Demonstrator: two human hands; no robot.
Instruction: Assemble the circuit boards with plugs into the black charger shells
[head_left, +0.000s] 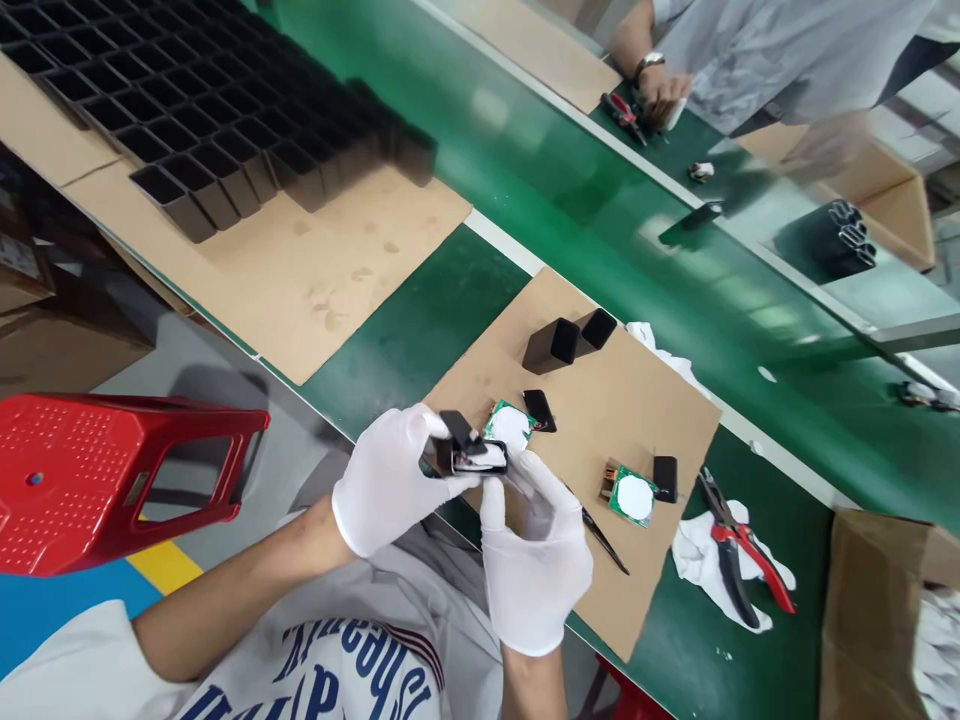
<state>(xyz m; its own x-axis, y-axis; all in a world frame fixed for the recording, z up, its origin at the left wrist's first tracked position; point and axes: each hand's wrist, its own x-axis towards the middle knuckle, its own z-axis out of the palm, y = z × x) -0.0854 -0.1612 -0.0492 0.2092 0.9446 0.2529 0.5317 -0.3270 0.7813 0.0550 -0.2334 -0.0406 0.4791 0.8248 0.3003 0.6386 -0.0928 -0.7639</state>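
In white gloves, both my hands are at a small black plastic case (451,458) with white material showing inside its open end. My left hand (390,480) grips the case from the left, and a black cap (463,432) sits tilted above the opening. The curled fingers and thumb of my right hand (536,555) close on the case's open end from the right. Just beyond the case lies a green circuit board with a white round pad (510,427), a black end cap (540,410) beside it. Dark tweezers (606,540) lie right of my right hand.
Two black cases (553,345) stand on the cardboard sheet (577,420). Another circuit board (632,496) lies to the right, near red-and-black pliers (731,550) on a white glove. Many black cases (202,170) fill the upper left. Across the bench, a co-worker's hand (664,95) is near pliers.
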